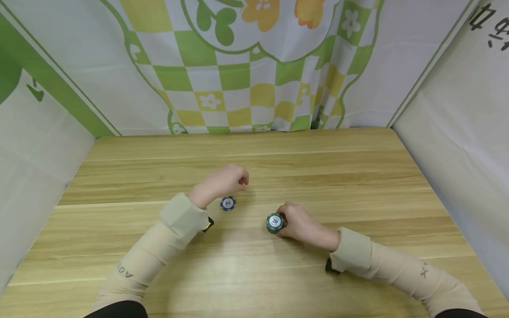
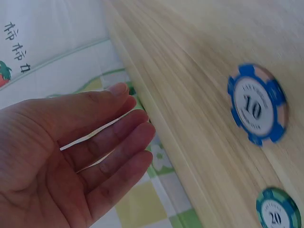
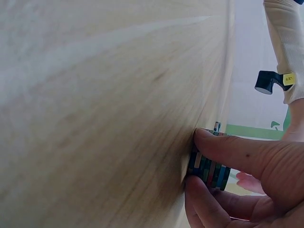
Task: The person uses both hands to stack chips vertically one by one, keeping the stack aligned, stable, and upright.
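Observation:
My right hand holds a short stack of poker chips between thumb and fingers. The top chip is green and marked 20. In the right wrist view the stack shows several layered edges, with the thumb on one side and fingertips on the other, close against the tabletop. A single blue poker chip marked 10 lies flat, to the left of the stack. Just past it hovers my left hand, holding nothing. Its fingers are loosely bent in the left wrist view, apart from the blue chip.
Both hands are over a wooden table. A green, yellow and white checked curtain hangs along its far edge, and white cloth walls stand on both sides. Each wrist carries a small black camera.

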A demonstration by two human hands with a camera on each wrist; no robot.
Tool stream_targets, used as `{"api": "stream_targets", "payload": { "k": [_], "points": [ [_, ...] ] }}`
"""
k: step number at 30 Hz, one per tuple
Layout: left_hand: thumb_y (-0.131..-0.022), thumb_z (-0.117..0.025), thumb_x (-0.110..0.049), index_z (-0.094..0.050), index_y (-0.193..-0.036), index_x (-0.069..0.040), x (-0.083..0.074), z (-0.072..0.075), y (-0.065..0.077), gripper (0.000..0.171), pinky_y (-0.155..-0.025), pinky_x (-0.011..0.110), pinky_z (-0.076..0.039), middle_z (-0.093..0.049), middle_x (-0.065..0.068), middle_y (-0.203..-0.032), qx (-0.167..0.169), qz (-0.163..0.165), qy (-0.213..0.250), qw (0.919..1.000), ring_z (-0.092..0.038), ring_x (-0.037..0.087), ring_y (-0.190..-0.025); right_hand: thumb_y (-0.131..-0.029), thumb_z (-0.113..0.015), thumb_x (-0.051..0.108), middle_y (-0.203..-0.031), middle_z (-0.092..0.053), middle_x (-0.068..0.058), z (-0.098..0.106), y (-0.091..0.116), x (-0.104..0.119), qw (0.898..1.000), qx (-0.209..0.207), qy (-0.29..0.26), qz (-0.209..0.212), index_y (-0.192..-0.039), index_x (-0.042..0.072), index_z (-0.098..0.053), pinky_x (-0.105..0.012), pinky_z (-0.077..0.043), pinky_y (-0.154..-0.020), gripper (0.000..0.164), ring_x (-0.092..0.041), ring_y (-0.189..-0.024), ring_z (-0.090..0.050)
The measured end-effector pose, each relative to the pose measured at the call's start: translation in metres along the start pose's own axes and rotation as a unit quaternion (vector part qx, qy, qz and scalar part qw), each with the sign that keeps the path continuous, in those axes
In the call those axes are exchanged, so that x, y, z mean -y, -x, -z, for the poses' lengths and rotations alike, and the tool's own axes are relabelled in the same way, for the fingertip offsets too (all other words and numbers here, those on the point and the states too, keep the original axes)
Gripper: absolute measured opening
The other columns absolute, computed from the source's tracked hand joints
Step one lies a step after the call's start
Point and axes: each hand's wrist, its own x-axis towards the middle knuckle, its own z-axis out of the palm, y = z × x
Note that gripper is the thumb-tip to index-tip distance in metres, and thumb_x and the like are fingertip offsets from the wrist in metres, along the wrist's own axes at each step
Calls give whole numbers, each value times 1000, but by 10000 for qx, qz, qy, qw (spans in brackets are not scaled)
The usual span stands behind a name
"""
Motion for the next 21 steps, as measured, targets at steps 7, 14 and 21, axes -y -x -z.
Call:
{"api": "stream_targets", "payload": {
  "k": [7, 14, 21],
  "points": [
    [-82, -62, -9, -65, -96, -1, 17, 3, 4, 16, -76, 35, -48, -64, 10, -89, 25, 240, -182, 9995, -59, 22, -84, -59, -83, 6, -84, -58, -8, 0, 1, 0, 10000, -5, -16, 8, -94, -5, -62, -28, -49, -67, 41, -16, -77, -55],
    [-81, -60, -8, -64, -100, 0, 36, 5, 11, 21, -77, 38, -48, -64, 13, -93, 145, 533, -33, 9985, -59, 25, -86, -60, -83, 6, -83, -58, -7, 0, 1, 0, 10000, -3, 4, 55, -94, -5, -63, -26, -48, -66, 41, -15, -76, -54],
    [-82, -63, -10, -62, -103, 3, 53, 7, 23, 24, -79, 40, -47, -63, 15, -96, 112, 920, 430, 9948, -58, 28, -89, -60, -83, 7, -84, -58, -7, 0, 1, 0, 10000, -3, -1, 21, -95, -5, -63, -26, -48, -66, 41, -15, -76, -55]
  ]
}}
